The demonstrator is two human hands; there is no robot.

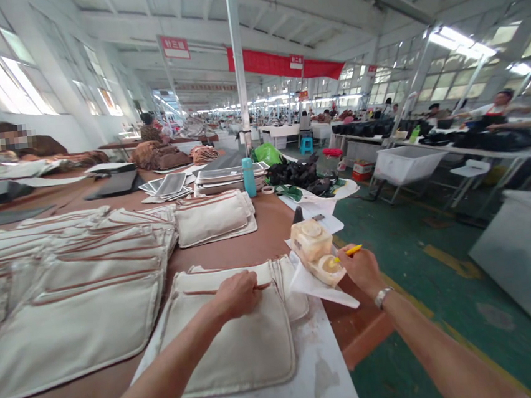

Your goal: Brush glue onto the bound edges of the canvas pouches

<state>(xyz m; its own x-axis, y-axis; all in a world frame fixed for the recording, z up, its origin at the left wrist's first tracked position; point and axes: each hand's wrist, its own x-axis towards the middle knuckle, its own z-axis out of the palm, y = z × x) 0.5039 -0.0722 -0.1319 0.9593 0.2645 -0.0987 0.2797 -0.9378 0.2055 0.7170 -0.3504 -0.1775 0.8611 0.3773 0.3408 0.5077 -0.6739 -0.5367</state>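
My left hand (239, 293) rests on a cream fabric panel (242, 351) with a brown strip along its upper part; its fingers are curled at that strip, and what they pinch, if anything, is hidden. To the right, my right hand (360, 269) grips a yellow brush-like tool (354, 250), whose tip is in the round opening of a stained pale container (329, 264). Under the container lies white paper (319, 291). More cream panels (297, 302) lie beneath and behind the front one.
Overlapping cream panels (93, 315) cover the left of the brown table. A smaller stack (215, 216), a blue bottle (248, 177) and black material (296, 174) stand farther back. Right of the table edge is green floor (410, 241) with a white bin (405, 163). People work in the background.
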